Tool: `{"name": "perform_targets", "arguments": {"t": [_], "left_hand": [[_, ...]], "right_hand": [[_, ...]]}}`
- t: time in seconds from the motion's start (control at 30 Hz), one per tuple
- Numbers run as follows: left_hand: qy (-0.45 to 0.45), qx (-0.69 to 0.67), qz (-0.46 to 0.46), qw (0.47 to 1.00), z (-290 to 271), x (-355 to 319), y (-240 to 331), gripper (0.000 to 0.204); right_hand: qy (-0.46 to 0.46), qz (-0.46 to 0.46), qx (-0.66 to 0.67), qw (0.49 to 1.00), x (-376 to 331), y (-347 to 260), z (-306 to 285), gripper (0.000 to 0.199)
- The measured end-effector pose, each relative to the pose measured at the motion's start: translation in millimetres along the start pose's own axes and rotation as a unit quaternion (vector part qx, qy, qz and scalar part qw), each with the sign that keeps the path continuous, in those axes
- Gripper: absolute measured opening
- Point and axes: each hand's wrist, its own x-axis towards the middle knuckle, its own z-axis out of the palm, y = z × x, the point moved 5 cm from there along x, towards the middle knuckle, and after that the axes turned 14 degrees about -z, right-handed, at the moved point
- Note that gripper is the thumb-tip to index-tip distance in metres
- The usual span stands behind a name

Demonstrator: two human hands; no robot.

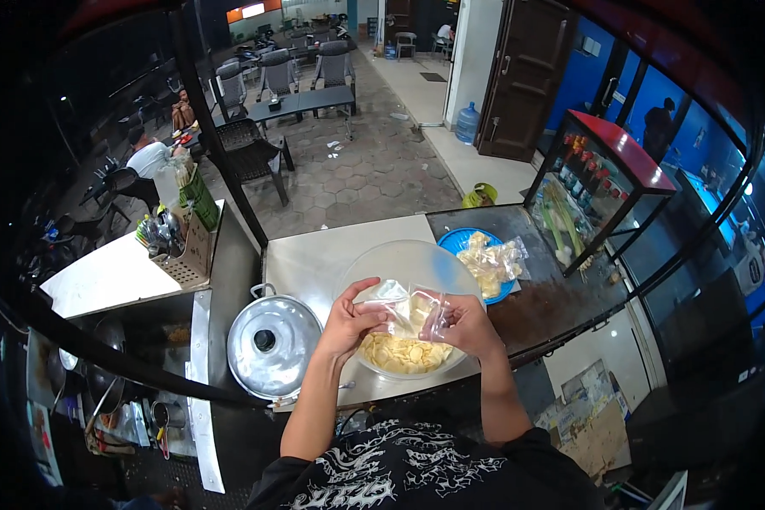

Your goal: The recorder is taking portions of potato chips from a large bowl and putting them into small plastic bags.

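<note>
A small clear plastic bag (pixel 410 311) is stretched between my two hands, with some pale yellow pieces showing in or behind it. My left hand (pixel 350 321) pinches its left side between thumb and fingers. On the other side, my right hand (pixel 470 326) grips the bag with the fingers curled. Both hands are over a wide translucent tub (pixel 374 255), whose near part holds many thin yellow chips (pixel 404 354). Right behind the tub, a blue plate (pixel 452 241) carries several clear bags of pale yellow chips (pixel 491 262).
Left of the tub sits a lidded metal pot (pixel 291 357). A cutlery basket (pixel 187 259) stands on the left counter (pixel 102 274). To the right is a red-topped glass cabinet (pixel 625 153) with bottles and leeks. Dark frame posts rise around the stall; people sit beyond at the left.
</note>
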Motion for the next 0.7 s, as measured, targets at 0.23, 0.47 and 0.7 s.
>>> {"name": "perform_targets", "arguments": {"t": [0.23,0.47,0.7], "left_hand": [[0.034,0.045,0.015,0.998,-10.5,-14.3,6.4,0.066],[0.049,0.13,0.043,0.989,-34.4,-24.4,5.3,0.078],[0.193,0.536,0.197,0.798,7.3,-57.3,27.6,0.112]], "right_hand": [[-0.074,0.046,-0.029,0.996,3.2,9.0,13.5,0.071],[-0.123,0.039,-0.126,0.984,15.8,11.9,14.6,0.073],[-0.188,-0.043,-0.191,0.962,20.3,17.6,4.5,0.062]]}}
